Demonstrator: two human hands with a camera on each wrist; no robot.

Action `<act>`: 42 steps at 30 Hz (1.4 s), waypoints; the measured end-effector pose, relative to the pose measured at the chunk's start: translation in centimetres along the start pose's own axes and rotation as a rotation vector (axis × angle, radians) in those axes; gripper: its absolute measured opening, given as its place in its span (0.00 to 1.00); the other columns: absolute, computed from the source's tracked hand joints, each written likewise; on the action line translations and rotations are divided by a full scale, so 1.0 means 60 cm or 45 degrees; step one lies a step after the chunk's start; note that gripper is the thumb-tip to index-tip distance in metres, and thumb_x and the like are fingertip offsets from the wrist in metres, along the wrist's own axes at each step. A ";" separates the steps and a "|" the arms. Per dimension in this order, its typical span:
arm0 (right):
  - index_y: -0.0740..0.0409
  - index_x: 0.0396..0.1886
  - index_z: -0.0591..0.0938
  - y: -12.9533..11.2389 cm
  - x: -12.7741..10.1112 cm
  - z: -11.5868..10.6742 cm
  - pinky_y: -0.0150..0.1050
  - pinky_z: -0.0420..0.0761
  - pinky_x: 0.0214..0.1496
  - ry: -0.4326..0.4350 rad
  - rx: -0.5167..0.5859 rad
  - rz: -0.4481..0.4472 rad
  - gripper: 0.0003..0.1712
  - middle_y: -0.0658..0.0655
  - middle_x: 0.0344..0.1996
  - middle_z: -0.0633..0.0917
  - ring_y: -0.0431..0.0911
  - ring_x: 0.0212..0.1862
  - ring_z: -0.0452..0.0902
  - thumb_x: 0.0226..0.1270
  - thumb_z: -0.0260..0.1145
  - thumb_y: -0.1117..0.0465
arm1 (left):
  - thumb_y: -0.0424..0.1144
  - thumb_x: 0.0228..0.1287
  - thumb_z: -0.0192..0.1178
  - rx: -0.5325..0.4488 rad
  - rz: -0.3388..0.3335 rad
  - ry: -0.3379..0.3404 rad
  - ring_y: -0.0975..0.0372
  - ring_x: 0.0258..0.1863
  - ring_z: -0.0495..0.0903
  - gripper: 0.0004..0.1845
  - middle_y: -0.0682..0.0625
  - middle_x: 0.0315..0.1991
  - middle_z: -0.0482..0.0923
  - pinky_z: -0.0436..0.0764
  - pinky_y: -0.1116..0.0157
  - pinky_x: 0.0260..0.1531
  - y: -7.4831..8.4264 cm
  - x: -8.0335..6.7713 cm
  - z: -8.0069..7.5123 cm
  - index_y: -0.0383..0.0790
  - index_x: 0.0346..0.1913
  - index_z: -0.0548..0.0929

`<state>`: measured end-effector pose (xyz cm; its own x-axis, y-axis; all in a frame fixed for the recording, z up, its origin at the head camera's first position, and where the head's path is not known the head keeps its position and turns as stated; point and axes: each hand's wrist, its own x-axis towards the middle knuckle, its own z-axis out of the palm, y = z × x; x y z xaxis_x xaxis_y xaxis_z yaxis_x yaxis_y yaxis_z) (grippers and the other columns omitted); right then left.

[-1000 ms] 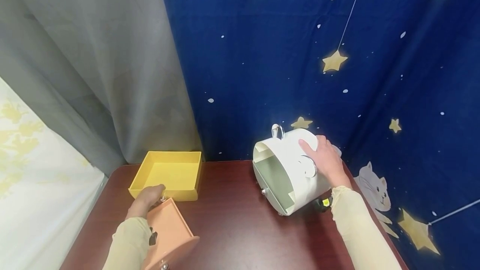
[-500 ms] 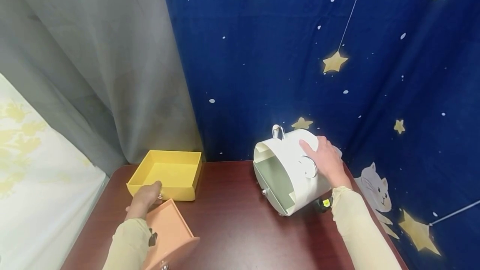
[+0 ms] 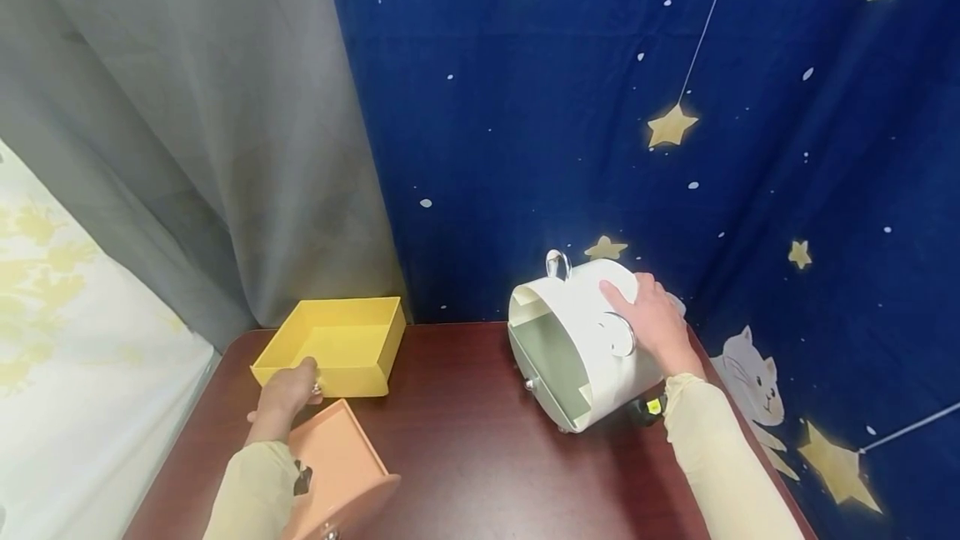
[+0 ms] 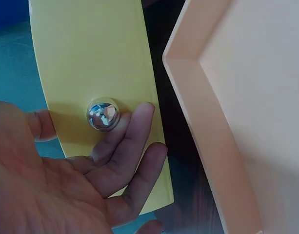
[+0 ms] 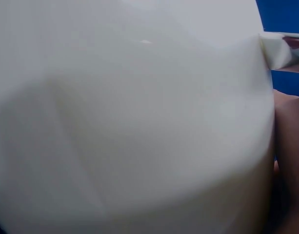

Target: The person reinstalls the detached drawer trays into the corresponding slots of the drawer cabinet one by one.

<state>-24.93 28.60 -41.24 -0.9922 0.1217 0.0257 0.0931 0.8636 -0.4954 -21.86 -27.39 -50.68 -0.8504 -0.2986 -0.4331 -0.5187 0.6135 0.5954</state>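
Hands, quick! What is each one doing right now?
Left hand: open, fingers touching the yellow drawer front beside its silver knob.
Right hand: open, resting flat on the white organizer.

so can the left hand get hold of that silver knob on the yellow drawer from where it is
Probably yes. The left hand lies against the yellow drawer front, fingers straight beside the silver knob, apparently touching it. Nothing sits between them; the orange drawer lies off to the side.

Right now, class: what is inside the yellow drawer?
The yellow drawer shows only its bare yellow floor. The near corner is hidden by its front wall and the left hand at its silver knob.
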 end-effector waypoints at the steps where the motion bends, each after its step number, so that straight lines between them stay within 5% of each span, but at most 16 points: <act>1: 0.66 0.78 0.54 0.000 0.000 0.000 0.71 0.64 0.71 0.001 0.000 0.000 0.63 0.74 0.72 0.65 0.69 0.68 0.63 0.66 0.42 0.18 | 0.60 0.74 0.27 0.001 -0.001 0.007 0.31 0.73 0.61 0.37 0.51 0.33 0.91 0.39 0.18 0.62 0.000 -0.001 0.000 0.37 0.40 0.83; 10: 0.66 0.78 0.55 0.003 0.002 -0.002 0.72 0.64 0.70 0.008 0.006 0.007 0.63 0.74 0.72 0.65 0.69 0.68 0.64 0.65 0.42 0.17 | 0.60 0.74 0.26 0.051 0.063 0.056 0.30 0.70 0.64 0.38 0.45 0.40 0.90 0.43 0.18 0.60 0.009 -0.005 -0.005 0.39 0.36 0.84; 21: 0.65 0.78 0.55 0.004 0.000 -0.001 0.72 0.64 0.69 -0.003 0.013 0.026 0.63 0.74 0.72 0.65 0.68 0.68 0.63 0.64 0.42 0.17 | 0.60 0.73 0.28 0.054 0.134 0.106 0.35 0.63 0.73 0.35 0.45 0.38 0.90 0.47 0.19 0.59 0.024 -0.015 -0.013 0.39 0.36 0.83; 30: 0.65 0.77 0.57 -0.001 0.000 0.003 0.72 0.66 0.68 0.040 0.041 0.049 0.63 0.73 0.70 0.68 0.67 0.67 0.65 0.64 0.42 0.16 | 0.59 0.72 0.32 0.098 0.225 0.162 0.40 0.55 0.78 0.33 0.42 0.41 0.88 0.59 0.31 0.52 0.041 -0.028 -0.013 0.39 0.35 0.83; 42: 0.65 0.76 0.60 -0.010 -0.004 0.011 0.70 0.67 0.67 0.091 0.055 0.064 0.62 0.73 0.68 0.70 0.67 0.66 0.67 0.65 0.43 0.17 | 0.57 0.73 0.35 0.124 0.347 0.131 0.43 0.53 0.80 0.31 0.46 0.38 0.89 0.61 0.32 0.52 0.072 -0.048 -0.010 0.42 0.34 0.85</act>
<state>-24.81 27.75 -41.50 -0.9779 0.2002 0.0607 0.1375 0.8339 -0.5346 -21.69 -24.32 -46.42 -0.9642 -0.1829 -0.1922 -0.2634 0.7468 0.6106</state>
